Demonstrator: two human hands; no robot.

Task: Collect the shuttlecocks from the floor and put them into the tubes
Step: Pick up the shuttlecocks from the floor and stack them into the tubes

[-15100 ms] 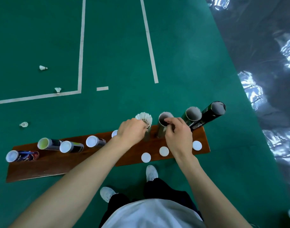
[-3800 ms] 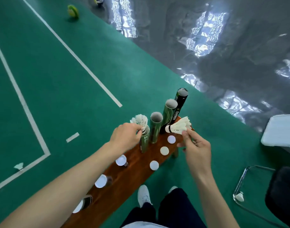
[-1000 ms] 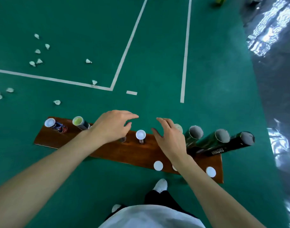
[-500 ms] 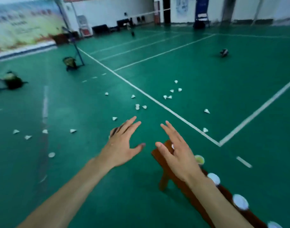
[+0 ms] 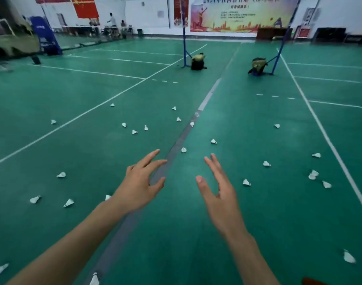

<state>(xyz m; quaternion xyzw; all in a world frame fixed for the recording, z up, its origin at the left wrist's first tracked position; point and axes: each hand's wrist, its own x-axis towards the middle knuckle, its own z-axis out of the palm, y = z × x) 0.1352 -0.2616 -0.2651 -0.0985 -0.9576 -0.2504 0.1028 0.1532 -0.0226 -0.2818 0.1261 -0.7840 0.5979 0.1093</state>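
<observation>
Two empty hands held out over a green badminton court strewn with shuttlecocks

The left hand [image 5: 138, 189] and right hand [image 5: 218, 194] reach forward side by side, fingers spread and relaxed, holding nothing. White shuttlecocks [image 5: 246, 182] lie scattered across the floor [image 5: 258, 223] ahead and on both sides, none touching a hand. Two dark bags [image 5: 197, 62] sit by blue net posts [image 5: 184, 38] far ahead

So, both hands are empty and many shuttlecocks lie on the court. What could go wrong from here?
1. A shuttlecock lies near the bottom edge, probably close to the feet; a step forward could crush it.
2. Another shuttlecock is half hidden behind the left hand and could be overlooked.
3. The right hand is also empty, and no tube shows, so each handful probably means a walk back.
</observation>
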